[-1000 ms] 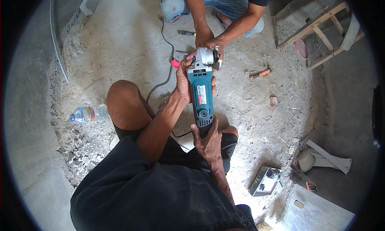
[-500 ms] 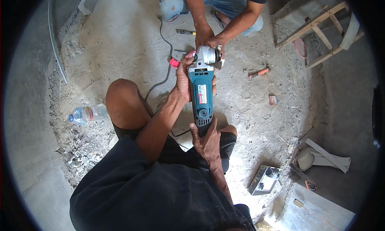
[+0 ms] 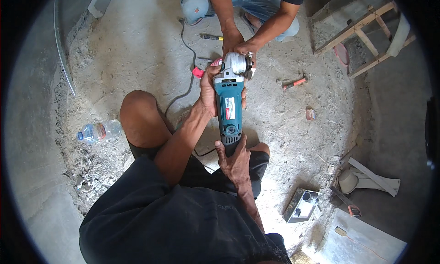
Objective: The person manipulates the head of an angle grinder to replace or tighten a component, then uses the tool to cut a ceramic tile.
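Note:
A teal angle grinder (image 3: 230,99) with a silver gear head lies lengthwise between my hands, its head pointing away from me. My left hand (image 3: 209,92) is wrapped around the body just below the head, fingertips showing on the right side. Around the black rear end, my right hand (image 3: 236,163) is closed, thumb on the left. At the head's right side, a co-worker's hands (image 3: 247,47) are close to the spindle end; the grinder partly hides what they do. A pink-red object (image 3: 198,72) sits left of the head, partly hidden.
A grey cord (image 3: 190,87) runs along the rough floor. Right of the grinder lies a hammer-like tool with an orange handle (image 3: 294,83). A plastic bottle (image 3: 98,131) is at left, a metal box (image 3: 302,205) at lower right, a wooden frame (image 3: 362,37) at upper right.
Almost nothing differs. The whole view has shifted very slightly; both hands keep the same hold on the angle grinder.

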{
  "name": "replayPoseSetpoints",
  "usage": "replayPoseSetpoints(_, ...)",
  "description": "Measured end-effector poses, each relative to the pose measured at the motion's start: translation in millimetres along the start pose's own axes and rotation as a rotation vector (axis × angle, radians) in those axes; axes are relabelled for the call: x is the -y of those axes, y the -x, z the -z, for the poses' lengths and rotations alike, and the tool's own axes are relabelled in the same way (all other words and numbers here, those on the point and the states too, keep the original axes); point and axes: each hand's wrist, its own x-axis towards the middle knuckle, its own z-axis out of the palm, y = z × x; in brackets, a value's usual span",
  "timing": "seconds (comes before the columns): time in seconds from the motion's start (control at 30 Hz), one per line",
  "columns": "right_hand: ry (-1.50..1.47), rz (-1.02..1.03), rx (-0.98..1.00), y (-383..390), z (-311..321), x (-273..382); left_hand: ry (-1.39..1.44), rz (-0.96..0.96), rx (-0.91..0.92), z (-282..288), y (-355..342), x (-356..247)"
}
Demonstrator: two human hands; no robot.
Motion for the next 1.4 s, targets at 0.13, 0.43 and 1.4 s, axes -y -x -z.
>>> replayPoseSetpoints(0.13, 0.002, 0.021, -0.012, 0, -2, 2, 0.012, 0.008, -0.005, -3, 0, -1)
replayPoseSetpoints(0.43, -0.020, 0.068, -0.030, 2, -4, 0, -0.055, 0.060, 0.023, 1, 2, -4)
replayPoseSetpoints(1.4, -0.060, -0.026, -0.026, 9, 2, -1, 0.031, 0.103, 0.008, 6, 7, 10)
